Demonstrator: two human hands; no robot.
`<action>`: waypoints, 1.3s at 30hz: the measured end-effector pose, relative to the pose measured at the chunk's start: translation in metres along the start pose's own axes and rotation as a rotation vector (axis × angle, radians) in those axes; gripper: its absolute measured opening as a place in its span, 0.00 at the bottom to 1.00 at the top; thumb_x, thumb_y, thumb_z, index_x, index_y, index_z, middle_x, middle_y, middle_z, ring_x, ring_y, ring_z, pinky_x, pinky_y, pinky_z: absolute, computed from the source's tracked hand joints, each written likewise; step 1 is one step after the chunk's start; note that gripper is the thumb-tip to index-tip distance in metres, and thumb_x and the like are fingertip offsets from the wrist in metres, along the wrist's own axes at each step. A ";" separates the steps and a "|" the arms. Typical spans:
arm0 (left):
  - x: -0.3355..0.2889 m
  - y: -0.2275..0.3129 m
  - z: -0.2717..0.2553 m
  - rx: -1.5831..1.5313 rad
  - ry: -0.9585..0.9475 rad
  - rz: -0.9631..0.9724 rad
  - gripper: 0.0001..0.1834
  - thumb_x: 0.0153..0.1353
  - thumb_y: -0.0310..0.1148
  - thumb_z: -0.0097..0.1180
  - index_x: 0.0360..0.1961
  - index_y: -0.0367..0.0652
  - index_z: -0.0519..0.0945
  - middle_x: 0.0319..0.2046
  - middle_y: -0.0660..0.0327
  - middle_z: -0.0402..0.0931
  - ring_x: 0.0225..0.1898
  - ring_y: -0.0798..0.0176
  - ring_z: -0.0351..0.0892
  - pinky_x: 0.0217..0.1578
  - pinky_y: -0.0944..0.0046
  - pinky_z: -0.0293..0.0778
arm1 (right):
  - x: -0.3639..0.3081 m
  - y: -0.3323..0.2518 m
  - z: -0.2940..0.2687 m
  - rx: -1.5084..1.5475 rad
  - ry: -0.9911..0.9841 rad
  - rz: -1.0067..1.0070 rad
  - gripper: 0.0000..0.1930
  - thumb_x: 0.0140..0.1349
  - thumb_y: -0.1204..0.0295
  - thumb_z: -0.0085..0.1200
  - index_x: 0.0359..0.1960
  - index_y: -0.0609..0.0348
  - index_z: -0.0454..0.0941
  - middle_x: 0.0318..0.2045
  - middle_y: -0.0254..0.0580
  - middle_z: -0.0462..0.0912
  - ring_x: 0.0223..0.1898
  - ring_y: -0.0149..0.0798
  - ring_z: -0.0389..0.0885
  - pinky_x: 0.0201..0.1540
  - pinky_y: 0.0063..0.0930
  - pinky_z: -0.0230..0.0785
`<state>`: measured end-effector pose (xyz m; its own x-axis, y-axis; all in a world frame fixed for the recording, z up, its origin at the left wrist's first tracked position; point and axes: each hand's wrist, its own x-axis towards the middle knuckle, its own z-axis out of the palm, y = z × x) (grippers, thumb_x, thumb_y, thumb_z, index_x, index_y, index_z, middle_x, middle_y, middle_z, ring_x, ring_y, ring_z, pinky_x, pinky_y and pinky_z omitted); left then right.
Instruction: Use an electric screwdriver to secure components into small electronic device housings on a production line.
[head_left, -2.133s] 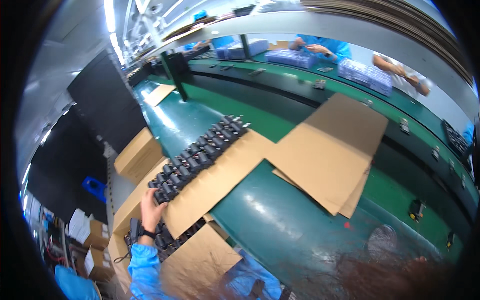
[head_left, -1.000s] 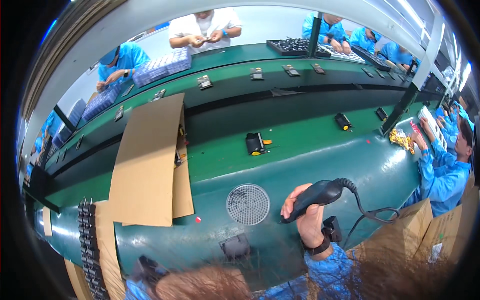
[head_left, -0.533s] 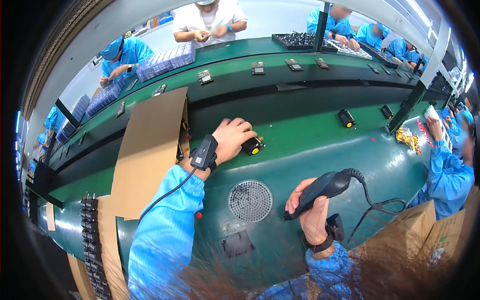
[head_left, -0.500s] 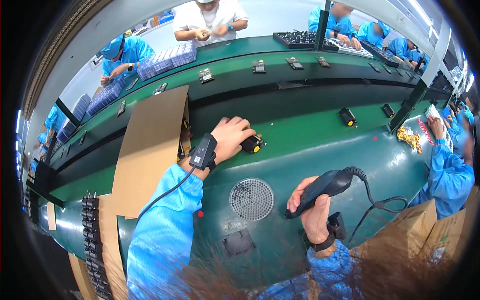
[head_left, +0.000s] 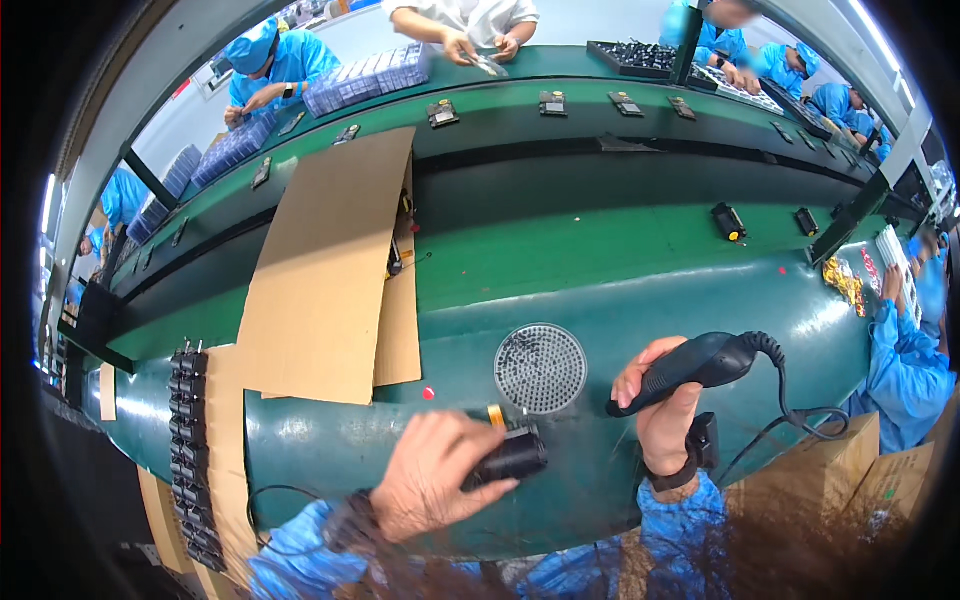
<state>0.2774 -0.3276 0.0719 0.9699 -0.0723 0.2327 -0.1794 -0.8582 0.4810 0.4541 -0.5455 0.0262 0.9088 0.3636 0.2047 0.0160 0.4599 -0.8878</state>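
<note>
My left hand [head_left: 435, 475] is closed around a black cylindrical part [head_left: 520, 455] with a short orange tab and a thin pin on top, low over the near table. Some of the part lies behind my fingers. In my right hand [head_left: 665, 430] I grip a black corded handheld device [head_left: 705, 362]. Its narrow end points left, and its cable [head_left: 785, 390] curls away on the right. Between the hands, a little farther off, a round grey perforated disc [head_left: 541, 370] sits on the green table.
A folded cardboard sheet [head_left: 320, 270] stands at left, beside a row of black parts [head_left: 190, 450]. Black cylinders [head_left: 729, 222] lie on the green belt. Circuit boards [head_left: 443, 113] line the farther belt. A metal post [head_left: 850, 220] and cardboard boxes [head_left: 810, 465] are at right. Co-workers sit beyond.
My left hand has drawn the black cylindrical part from the green belt back toward me over the near table. My right hand still holds the corded device. The view has shifted slightly.
</note>
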 end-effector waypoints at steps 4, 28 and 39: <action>-0.018 0.002 0.032 0.062 -0.044 -0.012 0.31 0.49 0.43 0.78 0.53 0.44 0.81 0.48 0.61 0.76 0.52 0.54 0.75 0.50 0.53 0.71 | -0.003 -0.005 -0.005 -0.023 0.029 -0.015 0.45 0.52 0.26 0.60 0.46 0.61 0.69 0.23 0.38 0.74 0.24 0.35 0.76 0.30 0.31 0.73; -0.019 -0.032 0.041 -0.017 -0.059 0.068 0.32 0.55 0.46 0.73 0.59 0.45 0.81 0.52 0.62 0.75 0.56 0.57 0.75 0.53 0.56 0.73 | 0.029 0.019 0.054 -0.029 -0.116 -0.071 0.48 0.48 0.16 0.40 0.42 0.55 0.65 0.22 0.35 0.69 0.19 0.31 0.68 0.25 0.28 0.67; -0.019 -0.033 0.042 -0.037 -0.083 0.060 0.32 0.57 0.46 0.72 0.60 0.45 0.80 0.52 0.62 0.75 0.57 0.57 0.74 0.54 0.56 0.72 | 0.029 0.022 0.057 -0.058 -0.097 -0.036 0.49 0.47 0.16 0.42 0.41 0.55 0.65 0.22 0.35 0.69 0.19 0.30 0.68 0.25 0.28 0.67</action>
<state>0.2714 -0.3189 0.0164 0.9672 -0.1661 0.1923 -0.2422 -0.8317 0.4997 0.4570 -0.4790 0.0358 0.8628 0.4255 0.2730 0.0746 0.4271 -0.9011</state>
